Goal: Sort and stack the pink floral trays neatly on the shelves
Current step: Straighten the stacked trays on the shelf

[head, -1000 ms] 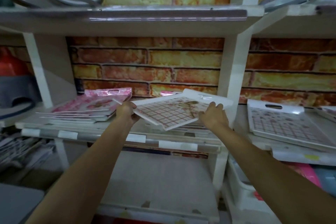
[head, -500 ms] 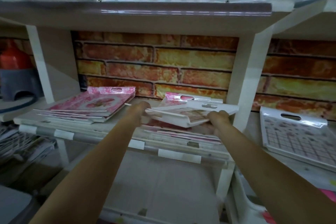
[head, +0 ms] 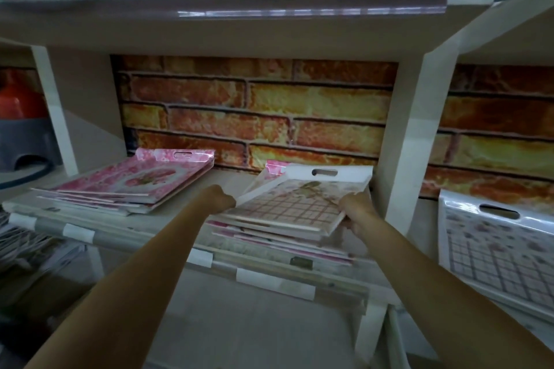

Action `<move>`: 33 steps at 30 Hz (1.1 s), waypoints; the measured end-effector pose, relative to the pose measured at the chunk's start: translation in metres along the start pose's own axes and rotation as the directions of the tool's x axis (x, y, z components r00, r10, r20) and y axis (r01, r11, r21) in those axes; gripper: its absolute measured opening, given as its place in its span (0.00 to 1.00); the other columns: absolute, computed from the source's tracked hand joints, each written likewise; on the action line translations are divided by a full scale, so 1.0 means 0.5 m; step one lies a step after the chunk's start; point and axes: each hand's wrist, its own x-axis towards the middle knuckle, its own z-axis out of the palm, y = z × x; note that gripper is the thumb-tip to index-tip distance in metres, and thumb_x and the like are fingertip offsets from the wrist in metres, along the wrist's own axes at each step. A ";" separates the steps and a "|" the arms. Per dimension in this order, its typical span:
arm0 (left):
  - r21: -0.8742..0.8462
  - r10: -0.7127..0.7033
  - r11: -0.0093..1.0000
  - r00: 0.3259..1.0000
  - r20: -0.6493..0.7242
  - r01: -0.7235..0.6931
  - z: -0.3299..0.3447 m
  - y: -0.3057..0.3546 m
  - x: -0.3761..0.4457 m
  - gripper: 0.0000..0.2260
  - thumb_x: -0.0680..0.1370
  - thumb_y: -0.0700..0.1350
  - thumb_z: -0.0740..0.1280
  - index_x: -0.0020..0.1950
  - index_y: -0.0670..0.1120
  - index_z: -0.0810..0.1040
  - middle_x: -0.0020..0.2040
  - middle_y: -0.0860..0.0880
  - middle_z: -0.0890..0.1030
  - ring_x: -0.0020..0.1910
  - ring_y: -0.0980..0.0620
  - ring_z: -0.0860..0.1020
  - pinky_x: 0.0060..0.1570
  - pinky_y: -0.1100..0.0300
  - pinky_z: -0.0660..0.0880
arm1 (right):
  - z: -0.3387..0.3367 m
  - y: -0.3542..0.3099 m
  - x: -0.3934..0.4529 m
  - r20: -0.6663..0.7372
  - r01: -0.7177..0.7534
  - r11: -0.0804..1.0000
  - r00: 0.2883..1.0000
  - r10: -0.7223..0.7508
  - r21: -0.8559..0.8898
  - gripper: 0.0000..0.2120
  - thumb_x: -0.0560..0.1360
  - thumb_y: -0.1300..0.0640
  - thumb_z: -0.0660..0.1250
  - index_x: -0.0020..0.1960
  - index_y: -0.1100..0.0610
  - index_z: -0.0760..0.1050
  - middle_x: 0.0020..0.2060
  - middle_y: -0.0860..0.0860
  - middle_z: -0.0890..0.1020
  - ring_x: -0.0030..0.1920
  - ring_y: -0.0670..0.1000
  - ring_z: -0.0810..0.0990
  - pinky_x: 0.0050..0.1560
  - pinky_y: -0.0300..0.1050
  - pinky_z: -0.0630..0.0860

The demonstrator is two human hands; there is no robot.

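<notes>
A white tray with a pink grid and floral print [head: 296,202] lies on top of a stack of pink trays [head: 269,238] at the right of the middle shelf [head: 156,228]. My left hand [head: 220,201] grips its left edge and my right hand [head: 356,210] grips its near right corner. A second stack of pink floral trays [head: 132,180] sits at the left of the same shelf, apart from both hands.
A white upright post [head: 401,144] stands just right of the held tray. Another grid-print tray in plastic wrap [head: 494,246] lies on the shelf to the right. A brick-pattern wall backs the shelves. A grey and red stool [head: 21,129] stands far left.
Both hands have lowered the grid tray from mid-air and pushed it back onto the right stack. The view has moved closer to the shelf.
</notes>
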 end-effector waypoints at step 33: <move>-0.007 0.345 0.938 0.931 0.121 -0.347 0.127 0.143 0.215 0.19 0.72 0.51 0.62 0.53 0.39 0.81 0.57 0.40 0.81 0.58 0.44 0.78 0.53 0.57 0.74 | -0.064 0.014 0.085 -0.143 -0.047 0.676 0.986 -0.087 -0.735 0.07 0.78 0.60 0.60 0.52 0.62 0.73 0.40 0.54 0.77 0.38 0.50 0.74 0.31 0.37 0.66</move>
